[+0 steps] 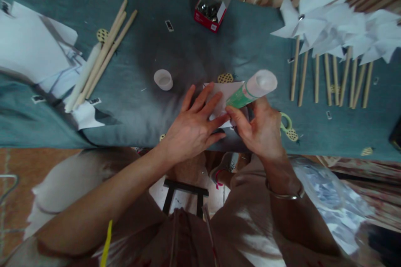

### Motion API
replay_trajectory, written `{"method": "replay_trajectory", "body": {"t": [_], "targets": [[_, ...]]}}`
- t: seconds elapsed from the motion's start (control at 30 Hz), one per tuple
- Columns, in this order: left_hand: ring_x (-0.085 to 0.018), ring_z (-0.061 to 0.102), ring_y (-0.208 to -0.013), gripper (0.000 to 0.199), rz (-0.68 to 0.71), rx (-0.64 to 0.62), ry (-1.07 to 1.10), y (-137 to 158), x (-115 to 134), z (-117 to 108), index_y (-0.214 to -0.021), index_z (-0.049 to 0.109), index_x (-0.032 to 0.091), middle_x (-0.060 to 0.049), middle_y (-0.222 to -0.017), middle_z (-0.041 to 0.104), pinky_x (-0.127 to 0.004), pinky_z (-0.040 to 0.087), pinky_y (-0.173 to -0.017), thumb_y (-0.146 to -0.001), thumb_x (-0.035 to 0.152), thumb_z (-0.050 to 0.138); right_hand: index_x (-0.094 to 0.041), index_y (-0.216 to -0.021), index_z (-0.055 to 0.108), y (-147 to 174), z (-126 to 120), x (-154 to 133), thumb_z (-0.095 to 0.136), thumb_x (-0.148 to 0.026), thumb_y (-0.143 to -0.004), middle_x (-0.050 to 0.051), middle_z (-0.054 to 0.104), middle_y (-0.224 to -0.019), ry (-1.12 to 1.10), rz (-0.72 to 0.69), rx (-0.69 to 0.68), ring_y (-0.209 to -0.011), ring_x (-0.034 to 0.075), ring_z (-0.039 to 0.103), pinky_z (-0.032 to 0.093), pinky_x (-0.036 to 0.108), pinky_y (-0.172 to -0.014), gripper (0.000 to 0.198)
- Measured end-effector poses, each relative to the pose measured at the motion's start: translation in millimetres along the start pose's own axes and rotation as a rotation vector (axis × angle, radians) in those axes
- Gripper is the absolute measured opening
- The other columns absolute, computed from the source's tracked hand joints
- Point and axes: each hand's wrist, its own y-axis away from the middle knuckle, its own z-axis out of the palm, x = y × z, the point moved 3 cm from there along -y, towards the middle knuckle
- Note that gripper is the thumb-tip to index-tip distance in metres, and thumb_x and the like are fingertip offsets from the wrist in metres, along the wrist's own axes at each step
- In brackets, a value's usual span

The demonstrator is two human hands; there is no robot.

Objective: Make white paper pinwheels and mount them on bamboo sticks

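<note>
A large white glue stick [252,88] with a green label is gripped in my right hand [261,127], its lower end tilted down against a piece of white paper [232,89]. My left hand [199,123] lies over the paper's left side with its fingers spread, pressing it to the table. Parts of the paper are hidden under both hands. A small round white cap [163,79] stands apart to the left of my left hand. Beside my right wrist, the light green handle of a pair of scissors [285,122] shows.
Several finished white paper pinwheels [316,16] on wooden sticks lie at the right. At the left are loose wooden sticks [108,50] and white paper sheets [34,46]. An open red box [209,16] of small shiny metal pieces stands at the back of the green-covered table [138,58].
</note>
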Motion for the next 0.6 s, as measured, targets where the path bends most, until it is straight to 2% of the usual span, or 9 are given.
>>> {"method": "replay_trajectory", "body": {"t": [0.27,0.47,0.6], "targets": [[-0.037,0.023,-0.15,0.043,-0.002,0.008,0.011,0.7,-0.5,0.9,-0.13,0.06,0.031,-0.006,-0.154,0.045,-0.068,0.018,-0.118,-0.092,0.05,0.058,-0.026,-0.099,0.059,0.8,-2.0,3.1,0.053,-0.049,-0.093,0.01,0.071,-0.092,0.03,0.064,-0.034,-0.091,0.032,0.07,0.056,0.047,-0.077,0.024],[-0.036,0.022,-0.151,0.043,-0.004,0.02,0.039,1.3,-1.3,2.2,-0.13,0.06,0.033,-0.003,-0.156,0.042,-0.066,0.013,-0.12,-0.091,0.049,0.061,-0.02,-0.102,0.059,1.4,0.6,8.0,0.056,-0.047,-0.093,0.012,0.071,-0.095,0.015,0.029,0.025,-0.096,0.031,0.069,0.056,0.047,-0.081,0.029],[-0.036,0.023,-0.15,0.043,-0.002,0.033,0.052,1.3,-1.4,3.0,-0.13,0.061,0.031,-0.004,-0.155,0.043,-0.066,0.014,-0.12,-0.09,0.049,0.062,-0.021,-0.107,0.059,0.2,4.3,10.4,0.057,-0.044,-0.093,0.011,0.069,-0.104,-0.051,0.05,0.016,-0.105,0.03,0.066,0.055,0.048,-0.089,0.027]]}}
